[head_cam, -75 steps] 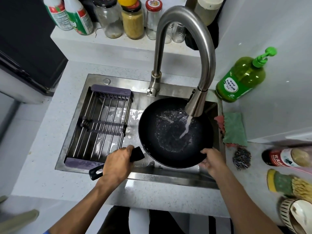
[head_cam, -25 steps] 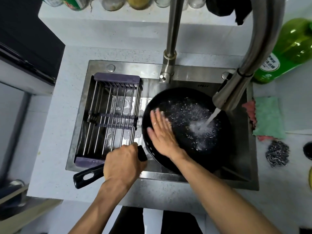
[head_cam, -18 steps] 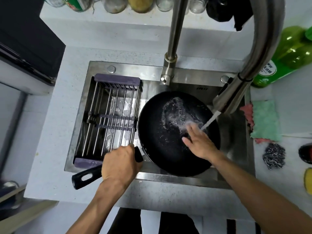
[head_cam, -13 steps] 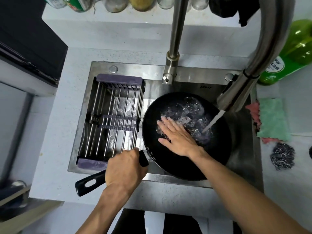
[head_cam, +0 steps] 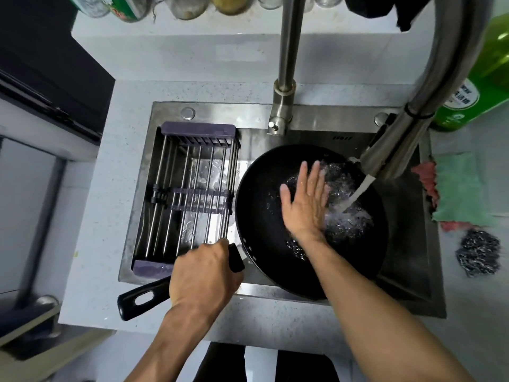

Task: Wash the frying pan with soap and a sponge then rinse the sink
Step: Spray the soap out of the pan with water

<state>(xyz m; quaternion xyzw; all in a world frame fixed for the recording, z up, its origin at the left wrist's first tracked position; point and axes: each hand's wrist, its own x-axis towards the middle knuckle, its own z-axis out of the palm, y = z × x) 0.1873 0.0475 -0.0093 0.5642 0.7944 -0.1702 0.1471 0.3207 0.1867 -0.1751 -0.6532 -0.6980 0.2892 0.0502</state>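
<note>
The frying pan [head_cam: 259, 216] sits in the right part of the sink [head_cam: 248, 114], its long axis running from the bowl to the handle, which points near-left over the sink edge. The left hand [head_cam: 202, 274] grips this handle. The right hand [head_cam: 305, 199] lies flat and wide in the bowl, probably touching it, beside the water from the faucet [head_cam: 391, 155]. A drying rack [head_cam: 192, 194] fills the left part. On the desk [head_cam: 104, 188], right, lie a green cloth [head_cam: 462, 188] and steel wool [head_cam: 478, 256].
</note>
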